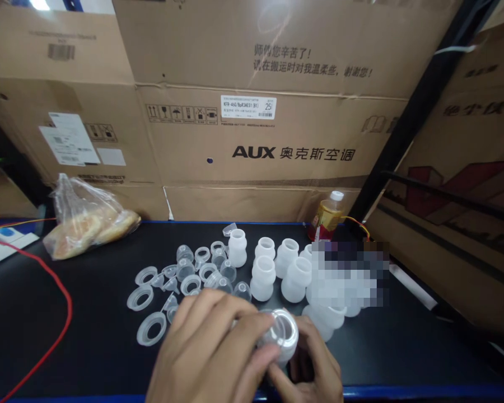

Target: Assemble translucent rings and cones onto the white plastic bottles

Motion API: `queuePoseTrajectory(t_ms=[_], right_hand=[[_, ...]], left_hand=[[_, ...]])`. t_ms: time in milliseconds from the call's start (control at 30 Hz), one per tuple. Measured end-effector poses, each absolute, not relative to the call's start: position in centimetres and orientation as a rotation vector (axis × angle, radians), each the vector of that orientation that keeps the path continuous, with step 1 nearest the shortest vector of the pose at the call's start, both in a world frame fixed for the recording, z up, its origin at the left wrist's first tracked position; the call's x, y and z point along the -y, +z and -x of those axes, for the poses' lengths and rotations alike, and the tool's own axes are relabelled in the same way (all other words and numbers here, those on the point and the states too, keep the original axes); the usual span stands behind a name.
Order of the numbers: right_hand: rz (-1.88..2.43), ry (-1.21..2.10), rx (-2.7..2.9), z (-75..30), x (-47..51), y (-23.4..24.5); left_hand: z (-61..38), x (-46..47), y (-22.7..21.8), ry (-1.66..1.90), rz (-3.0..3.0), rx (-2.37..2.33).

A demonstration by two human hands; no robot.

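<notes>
My left hand (205, 352) and my right hand (313, 364) together hold a translucent silicone cup (283, 336) low over the black work surface (67, 347). Its open end faces up and to the right. Just beyond my hands lie several white bellows-shaped silicone bulbs (274, 280), most standing upright. To their left are several clear rings (151, 328), small funnels (170, 285) and domes (242, 291). My left fingers are close to the nearest ring and funnels. A pixelated patch hides part of the bulbs at the right.
A plastic bag (86, 221) holding bread lies at the back left. A thin red cable (63, 302) curves across the left of the surface. A bottle (327, 215) of yellow liquid stands at the back, in front of stacked AUX cardboard boxes (252, 151). A black metal post (415, 112) rises at the right.
</notes>
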State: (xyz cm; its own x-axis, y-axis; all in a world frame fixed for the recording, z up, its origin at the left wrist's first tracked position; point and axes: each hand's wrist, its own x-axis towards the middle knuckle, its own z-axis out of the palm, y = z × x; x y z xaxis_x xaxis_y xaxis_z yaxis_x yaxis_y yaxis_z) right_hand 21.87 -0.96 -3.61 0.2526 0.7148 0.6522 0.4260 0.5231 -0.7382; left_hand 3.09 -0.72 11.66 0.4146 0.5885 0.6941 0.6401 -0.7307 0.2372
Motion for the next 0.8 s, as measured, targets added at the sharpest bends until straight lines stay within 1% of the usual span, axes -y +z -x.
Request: queuePoseTrajectory(t_ms=[67,167,267,500,800], right_hand=[[1.096,0.223,1.406,-22.0,0.9,-3.5],[1.118,0.218,1.439,-22.1,1.0,-3.3],[1.125,0.235,1.447,-22.0,1.0,-3.1],[1.103,0.240,1.429,-21.8,1.0,-3.0],[1.111,0.261,1.427,-21.8,1.2,-2.8]], left_hand=[[-4.5,-0.1,11.0,-1.181,2.708,1.044],[-6.1,-1.0,8.9,-1.300,2.668,1.152],[-6.7,-1.0,7.7,-1.279,2.718,1.261],[-6.6,-1.0,8.5,-1.300,2.802,1.258],[-6.6,-0.9,8.2,-1.275,2.780,1.246]])
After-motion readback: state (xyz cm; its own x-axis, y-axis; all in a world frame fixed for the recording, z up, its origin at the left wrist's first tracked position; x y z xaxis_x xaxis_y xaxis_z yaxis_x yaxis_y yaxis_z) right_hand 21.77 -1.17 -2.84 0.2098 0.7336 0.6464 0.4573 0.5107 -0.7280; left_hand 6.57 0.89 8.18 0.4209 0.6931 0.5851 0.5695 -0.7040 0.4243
